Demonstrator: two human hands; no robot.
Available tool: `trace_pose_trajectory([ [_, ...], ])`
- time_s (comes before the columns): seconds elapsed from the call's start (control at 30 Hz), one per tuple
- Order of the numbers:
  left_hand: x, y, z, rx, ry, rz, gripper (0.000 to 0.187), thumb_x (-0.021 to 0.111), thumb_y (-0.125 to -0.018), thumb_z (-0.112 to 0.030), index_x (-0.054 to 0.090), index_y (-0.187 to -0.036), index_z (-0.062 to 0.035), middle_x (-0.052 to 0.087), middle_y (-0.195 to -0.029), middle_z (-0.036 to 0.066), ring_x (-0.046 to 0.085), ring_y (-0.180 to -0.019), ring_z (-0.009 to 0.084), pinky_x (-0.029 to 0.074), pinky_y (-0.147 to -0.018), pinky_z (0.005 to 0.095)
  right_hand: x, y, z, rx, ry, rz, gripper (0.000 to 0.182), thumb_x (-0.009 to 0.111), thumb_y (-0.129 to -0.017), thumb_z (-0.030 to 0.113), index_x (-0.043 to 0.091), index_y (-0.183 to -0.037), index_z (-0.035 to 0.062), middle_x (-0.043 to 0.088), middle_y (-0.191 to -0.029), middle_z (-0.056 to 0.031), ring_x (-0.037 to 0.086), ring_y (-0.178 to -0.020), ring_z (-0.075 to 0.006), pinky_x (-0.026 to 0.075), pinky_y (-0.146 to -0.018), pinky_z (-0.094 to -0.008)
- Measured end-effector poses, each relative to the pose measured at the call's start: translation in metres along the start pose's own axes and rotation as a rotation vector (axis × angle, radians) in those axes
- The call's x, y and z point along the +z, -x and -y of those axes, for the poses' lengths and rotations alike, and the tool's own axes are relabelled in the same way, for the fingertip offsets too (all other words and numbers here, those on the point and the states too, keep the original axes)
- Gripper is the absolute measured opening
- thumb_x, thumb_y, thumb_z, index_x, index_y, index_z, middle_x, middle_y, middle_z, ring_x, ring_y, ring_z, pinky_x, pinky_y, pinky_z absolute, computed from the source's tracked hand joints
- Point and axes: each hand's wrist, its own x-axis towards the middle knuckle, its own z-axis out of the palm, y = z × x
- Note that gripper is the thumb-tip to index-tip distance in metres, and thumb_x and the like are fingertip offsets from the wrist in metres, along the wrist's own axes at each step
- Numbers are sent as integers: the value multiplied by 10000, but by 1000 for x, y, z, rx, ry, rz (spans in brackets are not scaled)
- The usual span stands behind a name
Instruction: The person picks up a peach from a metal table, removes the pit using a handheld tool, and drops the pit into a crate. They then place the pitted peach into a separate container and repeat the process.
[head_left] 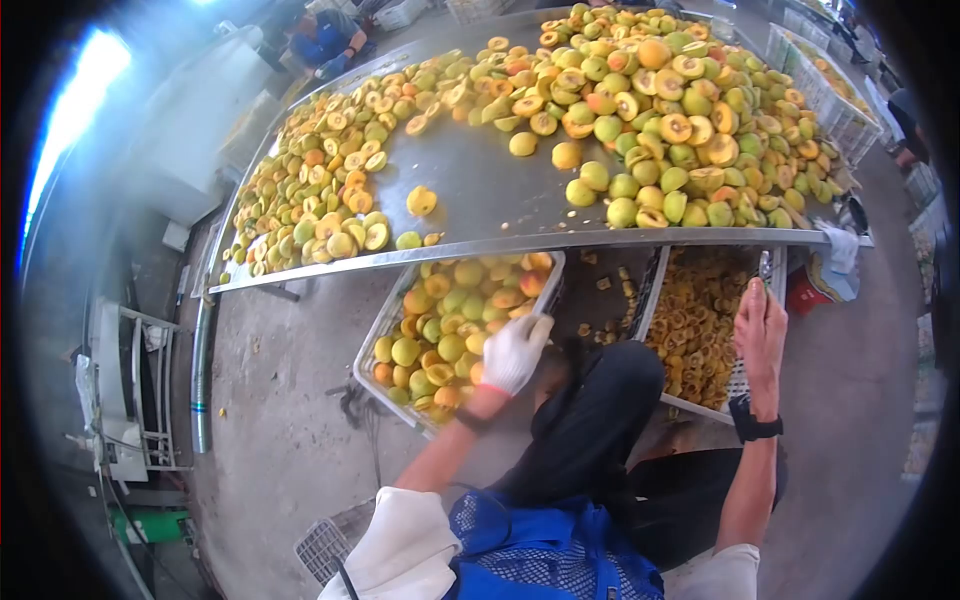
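My left hand (pixel 515 352), in a white glove, is over the right side of a white plastic basket (pixel 372 345) full of halved yellow-green peaches (pixel 452 348). Its fingers curl downward, and what they hold, if anything, is hidden. My right hand (pixel 762 330), bare with a black band at the wrist, is closed around a small metal-tipped tool (pixel 766 268), held upright. That hand is above the right edge of a second white basket (pixel 655 290), which contains brownish peach scraps and pits (pixel 695 330).
A metal table (pixel 470 185) ahead bears large heaps of halved peaches (pixel 690 110). A cloth (pixel 842 248) hangs at its right corner, near a red bag (pixel 810 287). Another person (pixel 325 45) works at the far left. Scraps (pixel 605 325) litter the floor between the baskets.
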Motion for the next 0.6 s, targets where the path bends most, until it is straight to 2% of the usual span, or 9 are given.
trace_pose_trajectory([
  [0.1,-40,35,28,-86,-303,61,310,542,-1016,-366,737,-1079,-134,738,-985,115,703,-903,355,554,-792,453,3,-4,0,-12,30,-2,386,497,-1104,370,501,-796,138,371,-621,86,321,-479,-11,241,-423,-225],
  [0.17,-44,41,78,-457,-218,-106,311,544,-1015,-350,735,-1113,-125,731,-1054,139,695,-944,365,545,-834,484,5,-5,-3,4,10,9,384,505,-1101,372,498,-799,135,373,-623,82,324,-492,-13,253,-434,-231],
  [0.23,-50,42,139,-326,-259,-286,319,535,-1019,-321,724,-1158,-105,714,-1137,181,682,-998,387,535,-877,497,10,-9,-11,-26,32,-14,387,509,-1098,373,496,-801,126,393,-628,74,367,-522,-12,278,-450,-229],
  [0.3,-64,24,132,-387,-332,-336,326,546,-1012,-305,716,-1183,-84,700,-1195,204,667,-1076,388,528,-918,492,7,-9,-14,-107,136,20,369,521,-1093,348,535,-833,86,462,-650,38,439,-580,-45,349,-493,-261],
  [0.33,-61,21,145,-355,-320,-333,326,546,-1012,-305,716,-1183,-84,700,-1195,204,667,-1076,388,528,-918,492,8,-10,-11,-110,132,13,374,527,-1089,346,541,-837,71,468,-651,29,446,-592,-54,361,-514,-274],
  [0.4,-52,24,165,-298,-676,-79,320,566,-1007,-283,717,-1183,-61,703,-1205,186,648,-1142,377,525,-946,493,8,-11,-11,-110,130,7,378,534,-1085,344,546,-840,56,475,-651,20,453,-604,-64,374,-534,-286],
  [0.43,-50,19,164,-285,-674,-83,320,566,-1007,-283,717,-1183,-61,703,-1205,186,648,-1142,377,525,-946,493,8,-15,-13,-142,124,20,352,521,-1098,342,501,-846,98,434,-669,56,403,-577,-28,326,-498,-240],
  [0.5,-48,15,151,-214,-421,-368,310,587,-997,-242,714,-1195,-40,700,-1221,179,633,-1173,359,524,-957,506,11,-20,-18,-171,119,23,333,508,-1112,340,456,-852,140,393,-687,91,353,-551,8,278,-463,-193],
  [0.6,-70,-14,65,-152,-139,-415,260,593,-1003,-137,709,-1208,-26,713,-1190,188,682,-1098,355,546,-948,434,16,-27,-19,-140,152,42,340,511,-1110,336,456,-848,125,405,-696,86,360,-562,1,290,-472,-201],
])
